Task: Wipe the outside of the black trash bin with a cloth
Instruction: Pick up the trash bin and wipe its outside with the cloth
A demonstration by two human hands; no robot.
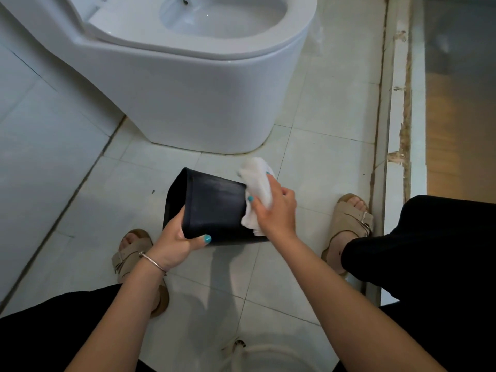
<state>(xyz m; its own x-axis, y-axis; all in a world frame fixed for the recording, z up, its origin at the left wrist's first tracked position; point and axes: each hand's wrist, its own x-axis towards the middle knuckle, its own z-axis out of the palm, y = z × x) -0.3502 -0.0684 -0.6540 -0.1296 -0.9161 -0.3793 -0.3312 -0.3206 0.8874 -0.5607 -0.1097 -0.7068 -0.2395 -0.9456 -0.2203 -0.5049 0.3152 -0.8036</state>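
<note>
Head view looks down on a small black plastic trash bin (214, 208) with squared sides, tipped on its side and held low over the pale tiled bathroom floor (308, 162), roughly at the centre of the frame, with its open mouth turned toward 9 o'clock and its base toward 3 o'clock. The left hand (179, 242), coming in from 7 o'clock, grips the bin at its rim: the thumb with a teal-painted nail lies across the outer wall nearest the camera, while the fingers curl over the rim, their tips hidden. A thin silver bracelet (153, 261) circles that wrist. The right hand (273, 208), reaching in from 5 o'clock, is closed around a crumpled white cloth (257, 183) and presses it against the base end of the bin; the cloth bunches out above and below the fingers. Both hands are thus on the bin, at opposite ends of it. At 12 o'clock from the bin stands a white ceramic toilet (188, 84) with its seat down and lid up. A foot in a beige buckled sandal (349, 221) rests on the tiles at 3 o'clock from the bin, beside a worn white door threshold (397, 130); a second sandalled foot (134, 253) sits at 8 o'clock, partly behind the left forearm. Black trousers (429, 264) cover the knees at the lower corners of the frame.
</note>
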